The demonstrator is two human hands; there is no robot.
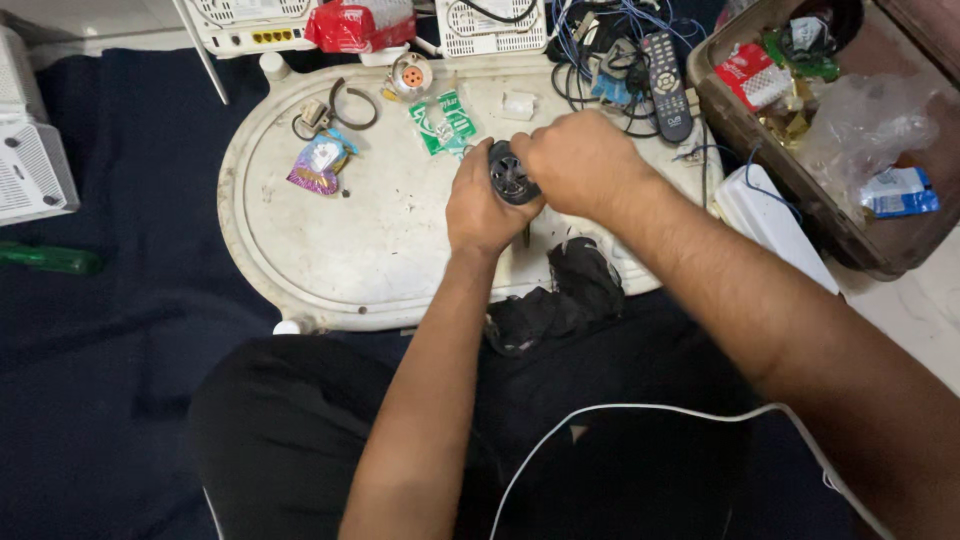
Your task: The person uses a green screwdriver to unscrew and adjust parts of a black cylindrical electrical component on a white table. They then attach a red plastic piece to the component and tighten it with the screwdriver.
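Mid-tray (300, 240) — left hand (484, 205), right hand (580, 160) grip black part (511, 176)

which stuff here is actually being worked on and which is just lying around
In hand: small black round part, gripped by left hand and right hand.

Lying about: remote control, green packet, purple wrapper, black cloth, brown box, white tray.

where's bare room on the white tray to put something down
Bare: the white tray lower left, between the purple packet and left hand. Crowded: the far edge, with green packet, remote and cables.
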